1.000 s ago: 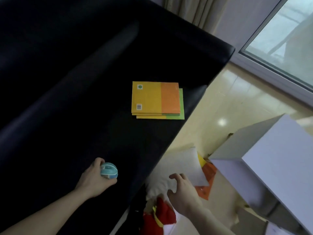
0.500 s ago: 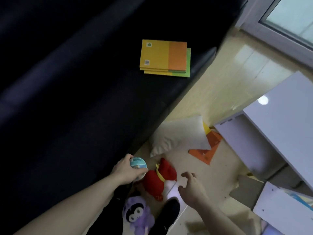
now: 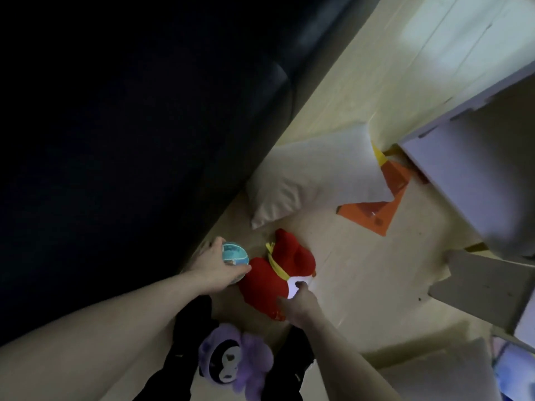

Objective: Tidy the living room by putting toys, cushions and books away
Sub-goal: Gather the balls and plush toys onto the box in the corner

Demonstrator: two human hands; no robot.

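Observation:
My left hand (image 3: 215,269) grips a small blue-green ball (image 3: 235,253) low beside the sofa front. Right of it a red plush toy (image 3: 278,270) with a yellow ribbon lies on the floor. My right hand (image 3: 296,303) is down on the toy's lower end, fingers on its white patch; how they curl is hidden. A purple plush toy (image 3: 236,361) lies between my legs. A white cushion (image 3: 312,178) rests on the floor against the sofa, over an orange book (image 3: 376,214).
The black sofa (image 3: 115,140) fills the left side. A white table (image 3: 477,169) stands at the right with a grey flap (image 3: 486,287) below it. Another pale cushion (image 3: 437,374) lies at the bottom right. Bare pale floor (image 3: 362,285) lies between toy and table.
The view has tilted down from the sofa seat to the floor; the books on the sofa left the frame. My left hand carried the ball down, and my right hand reached onto the red toy.

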